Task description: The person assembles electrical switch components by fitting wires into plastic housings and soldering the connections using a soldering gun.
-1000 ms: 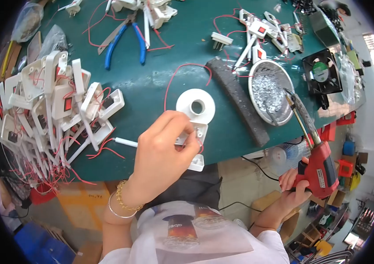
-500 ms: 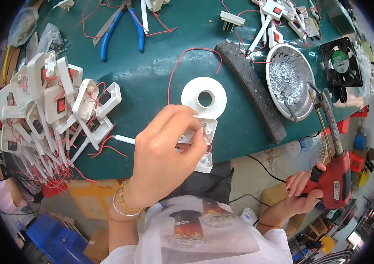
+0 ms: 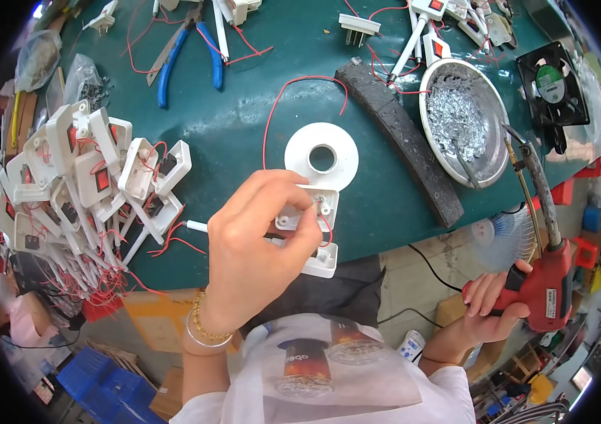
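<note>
My left hand is closed in a pinch over a small white plastic switch housing, with thumb and forefinger on a red wire inside it. A second white housing part lies just below, partly covered by my fingers. Touching the housing's upper side is a round white spool. From behind my hand a longer red wire curves up across the mat. My right hand is wrapped around the handle of a red soldering gun, whose tip points up beside the metal dish.
At left is a heap of white switch housings with cords and red wires. Blue-handled pliers lie at the back. A dark bar lies left of the dish, and a black fan stands right of it. The green table's front edge runs below my hands.
The view has shifted slightly, so the table things sit a little further left. My left hand keeps its pinch at the housing, and my right hand still holds the soldering gun.
</note>
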A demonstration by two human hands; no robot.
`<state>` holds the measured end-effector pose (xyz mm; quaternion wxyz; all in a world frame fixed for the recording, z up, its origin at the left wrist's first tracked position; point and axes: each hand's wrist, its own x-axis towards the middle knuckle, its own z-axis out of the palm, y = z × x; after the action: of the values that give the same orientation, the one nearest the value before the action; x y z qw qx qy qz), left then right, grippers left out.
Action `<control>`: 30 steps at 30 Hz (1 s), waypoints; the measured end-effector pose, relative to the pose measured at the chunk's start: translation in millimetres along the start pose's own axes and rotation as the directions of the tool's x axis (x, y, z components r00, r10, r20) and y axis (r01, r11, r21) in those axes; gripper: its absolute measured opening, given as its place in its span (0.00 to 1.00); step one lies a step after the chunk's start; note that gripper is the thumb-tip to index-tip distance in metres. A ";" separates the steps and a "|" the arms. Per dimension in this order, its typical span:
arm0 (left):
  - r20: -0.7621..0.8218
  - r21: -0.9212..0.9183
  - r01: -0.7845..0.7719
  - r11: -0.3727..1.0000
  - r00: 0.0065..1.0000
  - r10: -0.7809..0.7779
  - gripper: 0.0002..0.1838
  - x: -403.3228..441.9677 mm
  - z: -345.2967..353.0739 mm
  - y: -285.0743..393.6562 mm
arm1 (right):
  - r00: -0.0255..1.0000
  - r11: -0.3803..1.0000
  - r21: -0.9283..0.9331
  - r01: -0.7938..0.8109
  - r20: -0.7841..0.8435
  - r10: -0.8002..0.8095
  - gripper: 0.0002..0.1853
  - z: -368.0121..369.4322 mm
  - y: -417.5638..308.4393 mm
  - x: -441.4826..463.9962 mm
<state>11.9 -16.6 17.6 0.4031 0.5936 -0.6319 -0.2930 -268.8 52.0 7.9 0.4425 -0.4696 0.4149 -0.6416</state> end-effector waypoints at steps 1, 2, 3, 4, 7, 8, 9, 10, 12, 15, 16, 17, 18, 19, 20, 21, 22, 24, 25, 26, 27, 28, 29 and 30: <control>0.001 -0.014 0.012 1.000 1.000 -0.012 0.05 0.0 0.0 0.4 | 1.000 1.000 0.008 -0.005 0.011 0.005 0.35 -0.5 -0.2 -0.4; 0.003 -0.011 0.008 1.000 1.000 -0.008 0.05 0.1 -0.3 0.7 | 1.000 1.000 0.012 -0.004 0.006 0.003 0.35 -0.3 -0.4 -1.4; 0.007 -0.015 0.024 1.000 1.000 -0.024 0.05 0.2 -0.4 1.3 | 1.000 1.000 0.014 -0.009 -0.001 0.009 0.35 -0.5 -0.8 -2.0; 0.010 -0.019 0.040 0.999 0.999 -0.040 0.05 0.3 -0.6 1.8 | 1.000 1.000 0.016 -0.015 -0.007 0.015 0.36 -0.8 -1.1 -2.6; 0.022 -0.014 0.038 0.999 0.999 -0.038 0.05 0.8 -1.5 2.7 | 1.000 0.999 0.031 -0.019 -0.011 0.019 0.36 -2.9 -1.2 -3.8; 0.021 -0.013 0.036 0.999 0.999 -0.035 0.05 1.1 -1.9 2.4 | 1.000 0.999 0.033 -0.017 -0.011 0.017 0.36 -3.9 -1.1 -4.0; 0.027 -0.005 0.021 1.000 0.999 -0.021 0.05 1.2 -3.0 1.8 | 1.000 0.999 0.034 -0.016 -0.009 0.016 0.35 -4.4 -1.0 -4.4; 0.033 0.002 0.007 1.000 0.999 -0.007 0.05 1.3 -3.6 1.2 | 1.000 0.999 0.035 -0.015 -0.006 0.015 0.35 -4.9 -0.8 -4.5; 0.040 0.012 0.000 1.000 0.999 -0.001 0.05 1.5 -5.8 0.3 | 1.000 0.999 0.041 -0.013 0.001 0.013 0.35 -4.6 -1.4 -4.3; 0.060 0.006 0.008 1.000 0.998 -0.008 0.04 1.7 -7.8 1.7 | 1.000 0.999 0.053 -0.009 0.010 0.008 0.34 -5.4 -1.4 -5.2; 0.073 -0.008 0.021 1.000 0.997 -0.020 0.04 2.0 -8.7 2.4 | 1.000 0.998 0.062 -0.005 0.011 0.004 0.34 -6.0 -1.0 -5.5; 0.064 -0.007 0.018 1.000 0.998 -0.017 0.04 2.2 -10.2 2.4 | 1.000 0.998 0.065 0.000 0.018 -0.001 0.34 -6.4 -1.1 -6.4; 0.096 -0.002 0.019 1.000 0.995 -0.019 0.04 2.2 -12.1 1.7 | 1.000 0.998 0.063 -0.005 -0.027 0.006 0.35 -6.8 -1.3 -7.8; 0.127 0.003 0.020 1.000 0.992 -0.020 0.04 2.0 -13.6 1.4 | 0.997 0.998 0.062 -0.010 -0.072 0.014 0.36 -7.1 -1.4 -8.7; 0.118 0.005 0.018 1.000 0.993 -0.018 0.04 1.6 -15.0 1.7 | 0.998 0.998 0.066 -0.006 -0.064 0.010 0.36 -6.9 -1.5 -8.9; 0.140 0.004 0.016 1.000 0.990 -0.017 0.04 1.2 -16.4 2.0 | 0.998 0.997 0.074 -0.007 -0.069 0.012 0.36 -6.5 -1.5 -8.8; 0.162 0.003 0.014 1.000 0.987 -0.014 0.03 0.7 -17.8 2.3 | 0.997 0.997 0.081 -0.007 -0.074 0.013 0.36 -6.3 -1.6 -8.8; 0.183 -0.043 0.035 0.998 0.983 -0.027 0.04 -1.9 -21.3 4.0 | 1.000 0.996 0.088 0.006 -0.019 -0.004 0.34 -7.2 -1.2 -8.1; 0.214 -0.090 0.060 0.994 0.976 -0.039 0.06 -3.2 -23.0 4.8 | 0.999 0.996 0.092 0.014 0.028 -0.017 0.33 -7.6 -1.1 -7.6; 0.202 -0.089 0.054 0.995 0.979 -0.035 0.06 -4.2 -24.3 4.6 | 0.999 0.995 0.097 0.021 0.037 -0.025 0.33 -7.7 -1.1 -7.5; 0.215 -0.104 0.034 0.994 0.977 -0.011 0.07 -5.6 -25.4 3.2 | 0.999 0.994 0.104 0.022 0.027 -0.025 0.33 -7.6 -1.1 -7.7; 0.224 -0.117 0.013 0.993 0.975 0.014 0.09 -6.9 -26.9 1.4 | 0.999 0.993 0.113 0.023 0.021 -0.026 0.32 -7.1 -0.8 -7.6; 0.237 -0.145 0.024 0.989 0.971 0.011 0.10 -8.1 -28.2 -0.6 | 0.999 0.992 0.124 0.032 0.036 -0.037 0.32 -6.4 -0.2 -8.1; 0.215 -0.139 0.013 0.990 0.976 0.017 0.10 -9.4 -29.7 -1.8 | 0.999 0.992 0.123 0.029 -0.032 -0.026 0.34 -5.3 1.2 -9.6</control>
<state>38.1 -4.3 29.5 0.3728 0.5280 -0.6506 -0.3986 -272.2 61.5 3.3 0.4554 -0.4372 0.3745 -0.6791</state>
